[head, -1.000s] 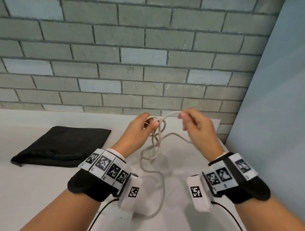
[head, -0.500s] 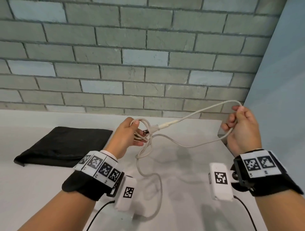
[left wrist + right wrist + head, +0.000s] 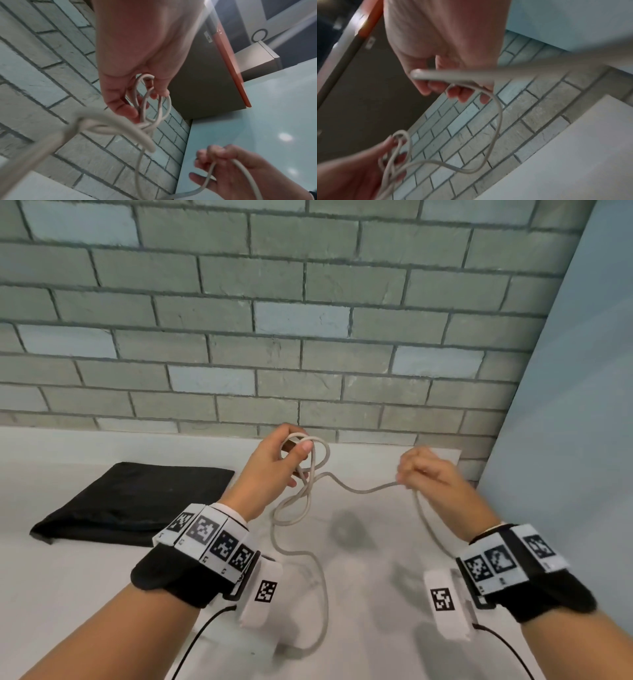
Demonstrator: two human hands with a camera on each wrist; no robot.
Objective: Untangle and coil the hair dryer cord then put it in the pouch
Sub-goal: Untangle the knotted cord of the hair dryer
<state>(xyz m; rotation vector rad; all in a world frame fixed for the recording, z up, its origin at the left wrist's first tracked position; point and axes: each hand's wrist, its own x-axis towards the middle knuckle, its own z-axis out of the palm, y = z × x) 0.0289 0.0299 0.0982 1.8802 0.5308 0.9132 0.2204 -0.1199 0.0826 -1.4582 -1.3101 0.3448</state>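
A beige cord hangs between both hands above the white counter. My left hand pinches a small bundle of cord loops between thumb and fingers. My right hand grips the cord in curled fingers, to the right of the left hand and slightly lower. One strand runs from the loops to the right hand; another drops past the right wrist. More cord trails down toward the counter's near edge. The black pouch lies flat on the counter, left of the left hand. The hair dryer's body is hidden.
A grey brick wall stands behind the counter. A pale blue panel closes off the right side. The counter's far right corner lies just behind the right hand.
My right hand drew the cord out to the far right and up, and has now come back inward and down toward the left hand. The left hand has kept its loops.
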